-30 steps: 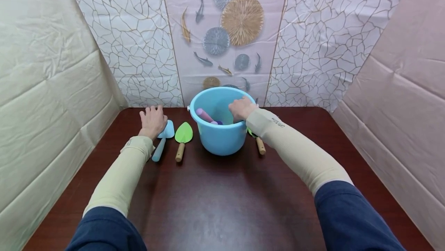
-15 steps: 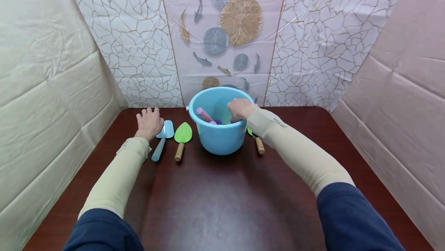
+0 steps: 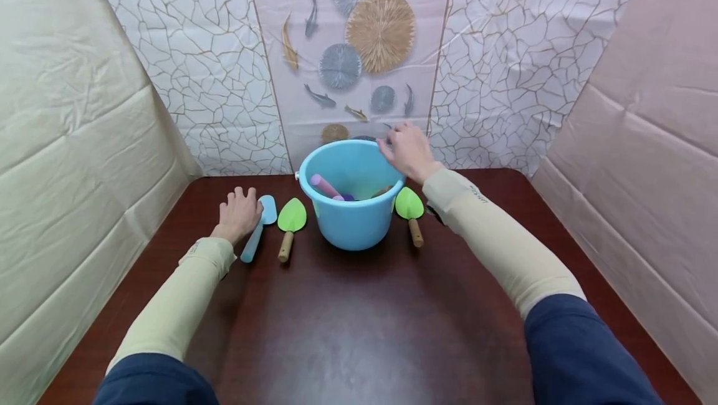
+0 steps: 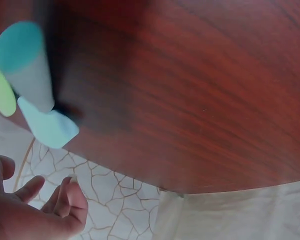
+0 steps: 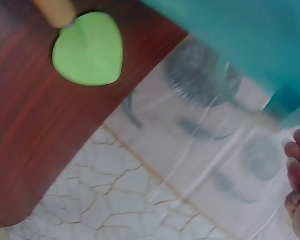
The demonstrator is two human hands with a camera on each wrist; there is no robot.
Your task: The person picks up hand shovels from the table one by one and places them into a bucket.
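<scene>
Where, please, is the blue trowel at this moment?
In the head view, the blue trowel lies on the table, left of the bucket, between the left hand and a green trowel.

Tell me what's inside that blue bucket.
In the blue bucket, a pink rod-like piece slants at left, with something purple near its lower end and something brownish at right. The bucket's near wall covers their lower parts and anything deeper.

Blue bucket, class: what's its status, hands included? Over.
Left hand empty, near blue shovel. Right hand empty, at bucket. Bucket upright, pink handle inside. Right hand partly hides bucket, head view.
</scene>
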